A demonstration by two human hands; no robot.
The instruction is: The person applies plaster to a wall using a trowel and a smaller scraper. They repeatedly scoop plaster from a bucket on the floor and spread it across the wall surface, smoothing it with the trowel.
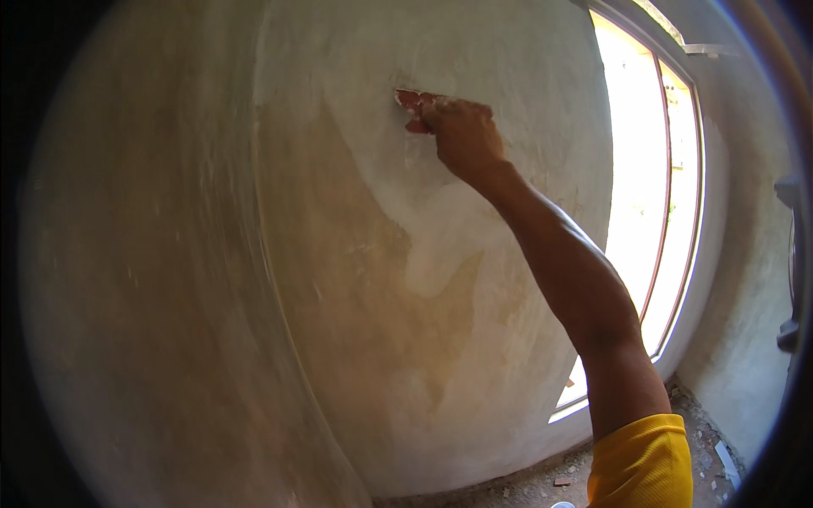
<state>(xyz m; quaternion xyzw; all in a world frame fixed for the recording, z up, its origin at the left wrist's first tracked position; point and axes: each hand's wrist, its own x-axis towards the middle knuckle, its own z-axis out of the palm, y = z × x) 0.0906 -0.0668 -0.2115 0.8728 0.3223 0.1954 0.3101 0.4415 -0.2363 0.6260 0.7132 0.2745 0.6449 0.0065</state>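
a person's right hand (461,135), reaching up on a bare outstretched arm (576,279) from the lower right, presses a red scraper (415,106) against a plastered wall (339,279). the grip is closed around the tool, fingers curled over its near end, so that only the left part of the red blade shows beyond the knuckles. the scraper sits high on the wall, near the top centre of the view, its blade flat on the surface and touching it.

around the blade the wall carries a pale, whitish coat (440,229) that runs down and to the right of the hand. to the left and below it lies a darker, tan patch (339,254), the edge between the two uneven. a corner line (271,254) curves down the wall left of the work, with another plastered face beyond it, streaked and blurred.

a yellow sleeve (639,461) covers the upper arm at the lower edge. to the right of the arm stands a tall window opening (644,212), very bright, with a thin reddish frame bar (665,186) running down it. below the window the floor (703,449) is strewn with small bits of rubble. a dark object (792,262) at the far right rim is too cut off to tell.

the left hand is out of sight.
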